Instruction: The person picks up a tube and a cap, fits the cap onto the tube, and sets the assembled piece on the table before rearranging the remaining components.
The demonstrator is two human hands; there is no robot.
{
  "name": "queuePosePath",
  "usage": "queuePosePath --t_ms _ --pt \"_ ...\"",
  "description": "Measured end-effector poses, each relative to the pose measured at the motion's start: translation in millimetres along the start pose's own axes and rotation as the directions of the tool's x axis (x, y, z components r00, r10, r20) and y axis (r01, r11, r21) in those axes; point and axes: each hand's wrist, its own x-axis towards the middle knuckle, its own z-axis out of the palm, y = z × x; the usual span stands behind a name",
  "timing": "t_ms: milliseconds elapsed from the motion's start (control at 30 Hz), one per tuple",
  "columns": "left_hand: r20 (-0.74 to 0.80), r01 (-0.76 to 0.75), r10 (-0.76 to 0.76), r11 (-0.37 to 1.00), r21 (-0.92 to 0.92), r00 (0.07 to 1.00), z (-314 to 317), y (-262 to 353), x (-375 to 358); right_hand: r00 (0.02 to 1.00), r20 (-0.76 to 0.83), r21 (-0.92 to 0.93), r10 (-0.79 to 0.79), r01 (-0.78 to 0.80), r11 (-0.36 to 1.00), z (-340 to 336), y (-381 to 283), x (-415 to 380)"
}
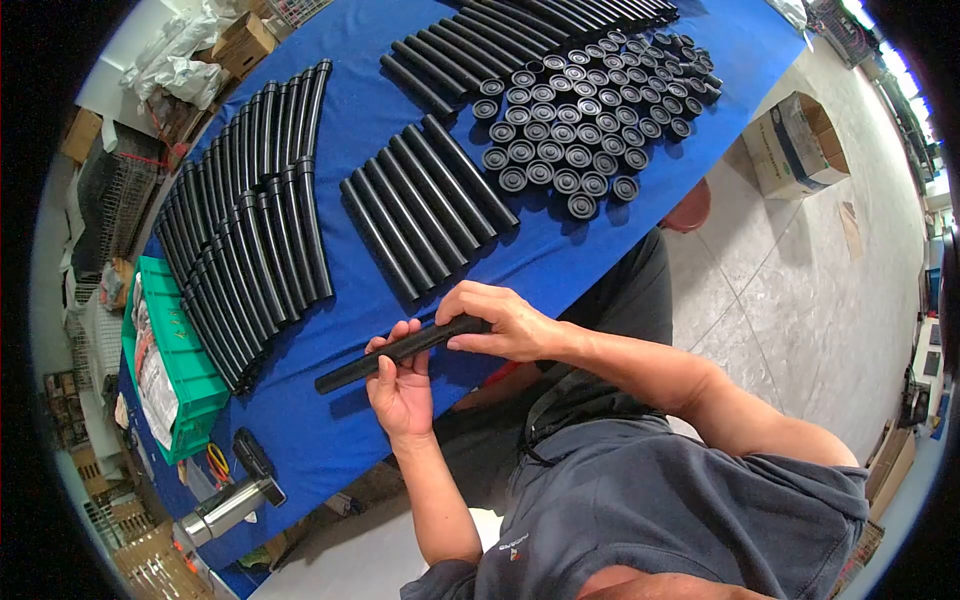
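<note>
A black tube point(345, 375) is held over the front edge of the blue-covered table. My left hand point(403, 392) is wrapped round its middle from below, palm up. My right hand point(500, 322) grips its right end from above, and the fingers cover most of that end. Just beyond my hands lies a row of loose black tubes point(425, 205). Many round black caps point(565, 132) are spread to the right of that row. Capped black tubes point(270, 225) lie in overlapping rows on the left.
On the left of the blue table point(330, 455) stands a green crate point(190, 350) with papers inside. A silver and black tool point(230, 508) lies near the front left corner. More black tubes point(500, 40) lie at the back. An open cardboard box point(795, 150) sits on the floor at right.
</note>
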Motion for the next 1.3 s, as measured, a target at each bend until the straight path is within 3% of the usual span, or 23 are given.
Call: queuePosePath --t_ms 167,267,367,467,567,667,733,800,967,1000,1067,1100,1133,1200,1233,1267,1300 --pt "-0.021 -0.002 0.001 0.998 -0.06 1.0 0 2 -1 0.981 0.067 0.043 0.184 -0.187 0.981 -2 -13 1" --pt "-0.028 0.006 -0.007 0.999 -0.041 1.0 1 2 1 0.998 0.029 -0.024 -0.053 0.054 0.998 4 -3 0" --pt "-0.019 0.006 -0.006 1.0 -0.03 1.0 1 2 0 0.99 0.093 -0.04 0.102 -0.098 0.994 -2 -12 0" --pt "-0.036 -0.008 0.008 1.0 0.005 0.999 1 1 0 0.98 0.13 -0.045 0.148 -0.143 0.989 -4 -10 0" --pt "-0.055 -0.004 0.004 1.0 0.003 0.998 4 -2 1 0.999 -0.021 -0.019 -0.049 0.048 0.999 2 -4 -1" --pt "-0.083 -0.043 0.049 0.997 0.07 0.995 15 -2 1 0.999 -0.023 -0.034 0.031 -0.032 0.999 -1 -2 2" --pt "-0.065 -0.013 0.019 0.996 0.091 0.998 13 0 -2 0.98 0.012 0.028 0.199 -0.199 0.98 -2 -15 7" --pt "-0.041 -0.012 0.016 0.995 0.095 0.999 17 4 -6 0.988 0.097 -0.015 0.117 -0.116 0.993 -2 -4 4" --pt "-0.104 -0.095 0.106 0.99 0.104 0.989 -3 64 -27 0.966 -0.009 0.187 0.257 -0.251 0.95 -6 -3 1" --pt "-0.139 -0.083 0.115 0.972 0.22 0.984 -7 83 -32 0.968 0.009 0.182 0.251 -0.248 0.952 -7 -5 1" --pt "-0.148 0.11 -0.04 0.853 0.511 0.988 -4 117 -38 0.97 0.044 0.167 0.238 -0.242 0.956 -8 -7 3" --pt "-0.161 0.155 -0.041 0.58 0.799 0.986 -1 125 -40 0.982 0.053 0.136 0.181 -0.187 0.973 -8 -5 4" --pt "-0.162 0.192 -0.112 0.359 0.913 0.98 16 127 -38 0.98 0.079 0.142 0.183 -0.193 0.971 -8 -4 5" --pt "-0.215 0.21 -0.195 -0.05 0.977 0.957 53 118 -36 0.972 0.132 0.145 0.197 -0.215 0.966 -10 -4 5" --pt "-0.159 0.085 -0.244 -0.29 0.953 0.957 76 112 -30 0.971 0.149 0.176 0.19 -0.215 0.961 -11 -6 7" --pt "-0.011 -0.077 -0.24 -0.354 0.932 0.971 74 102 -31 0.961 0.175 0.19 0.215 -0.247 0.95 -11 -8 8" --pt "-0.014 -0.067 -0.228 -0.346 0.936 0.974 74 93 -33 0.95 0.2 0.204 0.24 -0.28 0.938 -9 -12 10"
